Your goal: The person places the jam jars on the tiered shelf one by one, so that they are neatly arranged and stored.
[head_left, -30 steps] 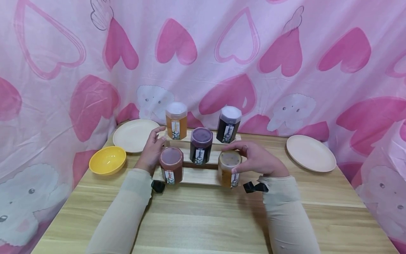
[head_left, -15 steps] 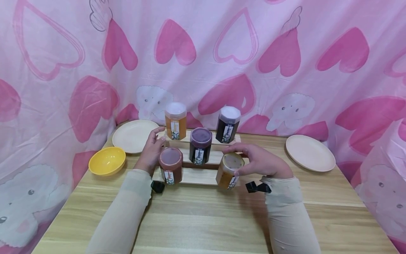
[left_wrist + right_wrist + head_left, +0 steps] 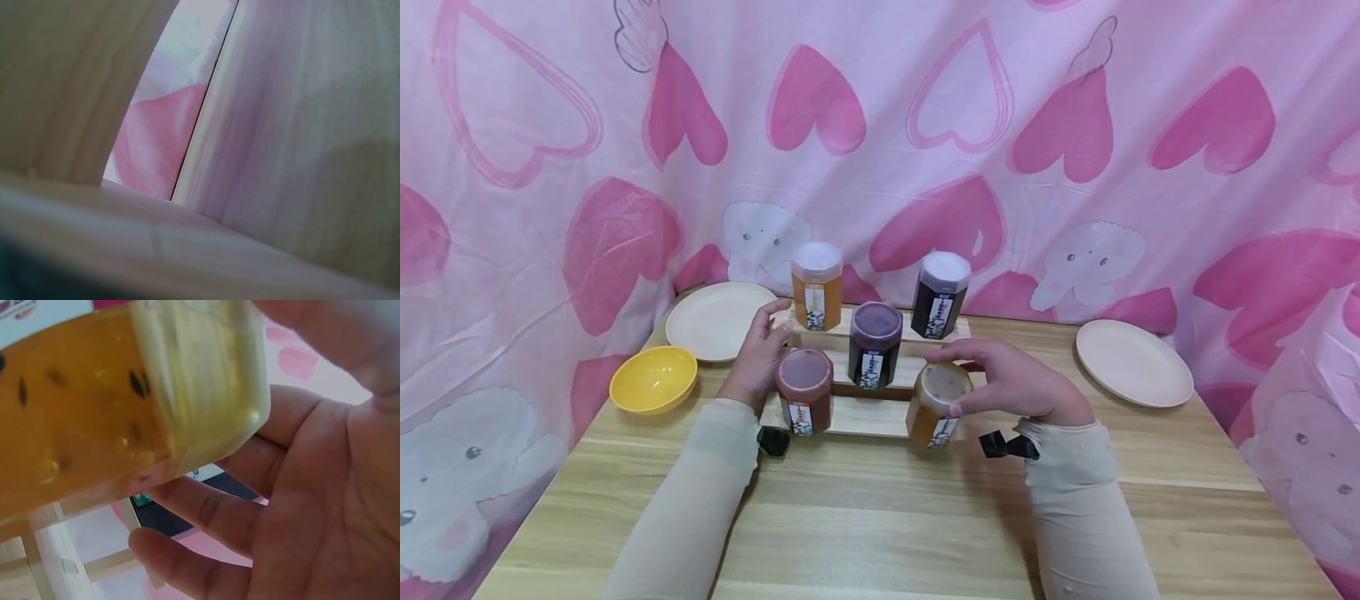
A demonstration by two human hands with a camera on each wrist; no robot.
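My right hand [image 3: 1011,379] grips a jar of orange fruit jam [image 3: 934,408] with dark seeds, thumb in front and fingers behind near its lid. Tilted, the jar is at the right end of the lowest step of a wooden tiered rack [image 3: 868,415]; whether its base touches the step cannot be told. In the right wrist view, the jam jar [image 3: 81,425] lies against the fingers. My left hand [image 3: 758,358] holds the rack's left end, some fingers hidden. Close beside it stands a reddish-brown jar [image 3: 805,392]. Bare wood [image 3: 300,156] fills the left wrist view.
A dark purple jar [image 3: 876,346] stands on the middle step. On the top step are an amber jar [image 3: 817,287] and a black jar [image 3: 940,296]. A yellow bowl [image 3: 655,381] and a cream plate [image 3: 718,321] lie left, another cream plate [image 3: 1135,364] right.
The orange jam jar has gone from nearly upright to tilted, its base swinging left. My right wrist has shifted slightly right. The left hand and the other jars have stayed put.
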